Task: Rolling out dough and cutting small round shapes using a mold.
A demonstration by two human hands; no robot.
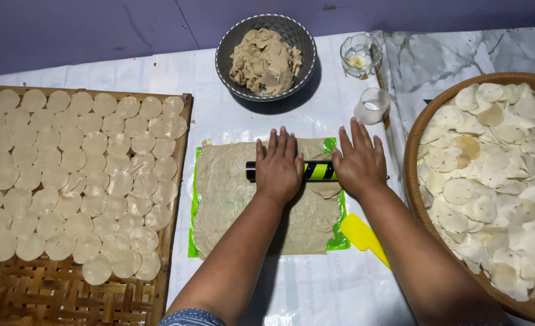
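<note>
- Filling the left of the frame I see a woven bamboo tray (68, 299) with pale dough discs (74, 181) laid flat in tight rows, barely overlapping, I judge so that they can dry without sticking; the lower strip of the weave is bare
- At the right edge a round basket (413, 181) holds a loose heap of paler round chips (497, 181), piled rather than spread
- In the centre, a thin sheet of rolled dough (231, 205) lies on a green plastic liner (193, 205), which likely keeps it off the white table cover (316, 290)
- Across the upper part of that sheet lies a black rolling pin with yellow-green stripes (319, 171), and both hands press flat on it with fingers stretched out, nothing clasped, palms bearing down for even pressure
- My left hand (278, 166) covers the pin's middle; my right hand (359, 162) sits on its right end
- At top centre a grey bowl (225, 60) holds a lump of unrolled dough (265, 60), within reach above the sheet
- A yellow scraper (359, 232) lies just beside the liner's lower right corner, partly under the right forearm
- Between bowl and basket stand a small glass dish (360, 55) and what may be a round white cutter (372, 105), hard to make out
</note>
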